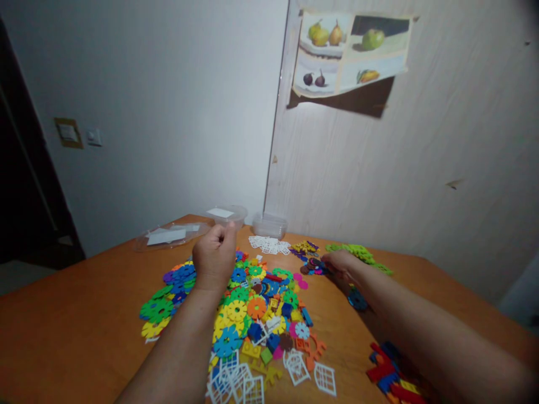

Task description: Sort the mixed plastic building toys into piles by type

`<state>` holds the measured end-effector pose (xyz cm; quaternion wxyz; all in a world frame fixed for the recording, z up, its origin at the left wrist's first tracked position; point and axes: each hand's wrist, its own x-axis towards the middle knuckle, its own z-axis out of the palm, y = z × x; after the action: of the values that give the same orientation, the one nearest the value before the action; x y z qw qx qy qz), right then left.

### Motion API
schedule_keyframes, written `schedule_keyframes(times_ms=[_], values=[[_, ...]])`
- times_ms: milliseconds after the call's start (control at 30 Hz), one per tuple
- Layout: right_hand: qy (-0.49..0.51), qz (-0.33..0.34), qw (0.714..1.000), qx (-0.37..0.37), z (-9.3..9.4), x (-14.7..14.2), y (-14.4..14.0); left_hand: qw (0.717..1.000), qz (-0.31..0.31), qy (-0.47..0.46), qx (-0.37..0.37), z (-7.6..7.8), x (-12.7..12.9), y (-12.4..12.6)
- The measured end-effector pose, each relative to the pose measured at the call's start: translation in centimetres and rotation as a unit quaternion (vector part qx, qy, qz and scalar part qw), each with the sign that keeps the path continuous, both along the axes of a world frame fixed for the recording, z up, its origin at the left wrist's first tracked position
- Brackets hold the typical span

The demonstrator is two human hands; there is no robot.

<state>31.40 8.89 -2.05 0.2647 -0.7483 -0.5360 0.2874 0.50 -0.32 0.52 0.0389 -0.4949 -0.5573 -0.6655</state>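
**Kid:** What is over on the left side of the table [63,314]?

**Helper:** Bare wood, with lots of room to move. Near the far left edge lies a clear lid [170,234], and a clear tub [225,215] sits just beside it.

**Kid:** And the left hand [215,255]?

**Helper:** It is up above the big pile of toy pieces [240,306], curled shut like a fist. I cannot tell if something is inside it.

**Kid:** What is close to the near edge?

**Helper:** Some white window pieces [240,381], right at the bottom edge.

**Kid:** Where is the right hand [340,262]?

**Helper:** Farther back, near the far edge. Its fingers are bent down onto a small pile of dark round pieces [314,265], touching them. A green pile [357,253] lies just behind it.

**Kid:** Anything else on the right?

**Helper:** A red and blue pile [389,373] sits under the right arm by the near edge. There is open wood between that pile and the big one.
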Motion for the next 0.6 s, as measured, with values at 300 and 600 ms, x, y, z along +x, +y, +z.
schedule_keyframes(times_ms=[300,600], values=[[0.017,0.118,0.993,-0.025,1.6,0.5,-8.2,1.000,-0.008,-0.005,0.020,0.1,0.0,0.1],[-0.060,0.347,0.930,-0.110,0.2,-0.4,-19.6,1.000,-0.004,0.002,0.016,0.4,0.3,0.1]])
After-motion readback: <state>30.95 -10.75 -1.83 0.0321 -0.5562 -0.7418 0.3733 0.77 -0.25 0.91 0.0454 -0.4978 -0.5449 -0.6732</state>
